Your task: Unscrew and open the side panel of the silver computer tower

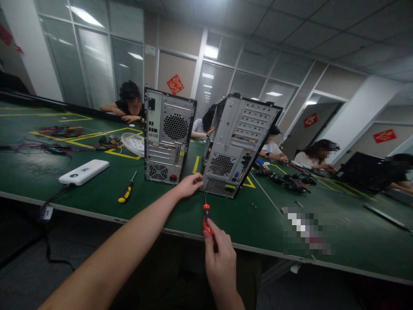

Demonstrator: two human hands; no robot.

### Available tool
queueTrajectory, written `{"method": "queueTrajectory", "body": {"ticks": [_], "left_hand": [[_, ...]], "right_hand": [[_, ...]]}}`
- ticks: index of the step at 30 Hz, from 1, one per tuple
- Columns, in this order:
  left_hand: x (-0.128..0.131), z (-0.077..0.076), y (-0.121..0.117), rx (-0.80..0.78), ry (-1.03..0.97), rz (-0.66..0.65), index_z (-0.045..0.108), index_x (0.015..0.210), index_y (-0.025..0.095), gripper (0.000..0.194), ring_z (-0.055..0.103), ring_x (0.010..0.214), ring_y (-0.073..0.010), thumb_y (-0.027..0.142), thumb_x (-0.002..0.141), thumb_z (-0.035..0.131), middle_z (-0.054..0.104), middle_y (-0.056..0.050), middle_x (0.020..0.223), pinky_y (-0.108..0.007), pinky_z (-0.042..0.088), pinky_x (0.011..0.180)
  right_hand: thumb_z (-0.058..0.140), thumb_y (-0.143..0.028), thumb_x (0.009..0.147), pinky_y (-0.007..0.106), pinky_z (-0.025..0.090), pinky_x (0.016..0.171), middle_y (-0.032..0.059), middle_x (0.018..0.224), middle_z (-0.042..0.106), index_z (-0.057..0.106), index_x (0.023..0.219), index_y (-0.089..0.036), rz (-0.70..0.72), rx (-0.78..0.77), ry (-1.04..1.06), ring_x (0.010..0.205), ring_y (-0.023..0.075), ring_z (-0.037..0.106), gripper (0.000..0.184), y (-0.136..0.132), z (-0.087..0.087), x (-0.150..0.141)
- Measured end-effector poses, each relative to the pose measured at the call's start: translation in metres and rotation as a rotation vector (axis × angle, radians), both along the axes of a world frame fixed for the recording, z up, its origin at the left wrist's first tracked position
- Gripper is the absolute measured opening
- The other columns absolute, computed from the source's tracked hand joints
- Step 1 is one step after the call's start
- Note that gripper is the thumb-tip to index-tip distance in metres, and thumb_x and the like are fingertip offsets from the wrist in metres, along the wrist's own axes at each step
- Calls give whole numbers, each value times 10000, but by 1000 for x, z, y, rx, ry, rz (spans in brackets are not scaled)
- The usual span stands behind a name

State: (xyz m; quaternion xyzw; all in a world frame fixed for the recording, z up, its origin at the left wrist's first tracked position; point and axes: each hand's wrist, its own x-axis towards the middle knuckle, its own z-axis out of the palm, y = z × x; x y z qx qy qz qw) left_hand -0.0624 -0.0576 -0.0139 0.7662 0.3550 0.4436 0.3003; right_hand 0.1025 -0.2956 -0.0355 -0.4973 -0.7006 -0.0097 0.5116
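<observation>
Right hand (221,254) pinches an orange-and-black screwdriver (206,212), shaft toward the computer tower (223,141). Left hand (188,186) at the tower's lower corner; grip indeterminable.

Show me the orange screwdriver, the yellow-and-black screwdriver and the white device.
Orange screwdriver (206,213): head view, on the handle.
Yellow-and-black screwdriver (126,192): head view, on the handle.
White device (84,171): head view, on its top.

a green table (145,206) (yellow-lined) carries two computer towers (222,140), a yellow-black screwdriver (127,190) and tangled cables (292,181).
</observation>
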Motion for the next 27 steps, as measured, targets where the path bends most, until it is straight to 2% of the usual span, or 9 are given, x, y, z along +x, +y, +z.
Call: {"method": "queueTrajectory", "body": {"ticks": [4,9,12,16,20,24,27], "left_hand": [[0,1,-1,1,-9,1,668,989,178,130,622,800,-159,277,918,623,710,-29,942,-269,510,748],[-1,3,-4,2,-7,-10,657,985,179,128,615,797,-158,280,923,609,699,-28,941,-270,506,748],[-1,4,-4,3,1,-6,652,972,181,126,609,790,-155,287,920,607,693,-23,931,-268,504,742],[-1,4,-4,-3,2,2,657,972,178,130,609,783,-155,288,916,615,695,-21,930,-270,513,740],[0,4,-4,-7,2,9,673,976,177,127,618,788,-157,276,915,622,706,-23,927,-277,527,764],[0,3,-3,-3,1,13,680,975,181,125,621,779,-158,279,920,626,705,-16,908,-281,530,777],[0,2,-1,3,0,19,681,976,181,125,622,769,-155,282,917,636,704,-13,903,-279,528,772]], "right_hand": [[563,-505,1058,294,550,691,79,908,781,707,1322,-156,-50,-98,96,730,191,699,461,-1,-3,2],[520,-513,1073,302,561,739,82,924,793,689,1343,-170,-52,-144,130,783,204,733,468,-2,-3,2],[560,-510,1055,295,559,716,96,957,793,709,1294,-168,-54,-115,149,760,197,720,443,-2,-2,0],[641,-472,1023,285,543,678,39,819,757,679,1301,-173,-66,-105,159,679,178,677,410,-1,-3,-1],[702,-427,990,298,542,692,37,840,734,688,1254,-179,-85,-34,123,708,181,657,362,-2,-3,-2],[662,-344,1020,307,522,701,33,862,704,716,1222,-196,-33,32,21,738,180,632,256,-2,1,-2],[627,-305,1043,304,506,681,18,815,682,710,1279,-198,10,40,-27,712,176,610,273,-1,1,-2]]}}
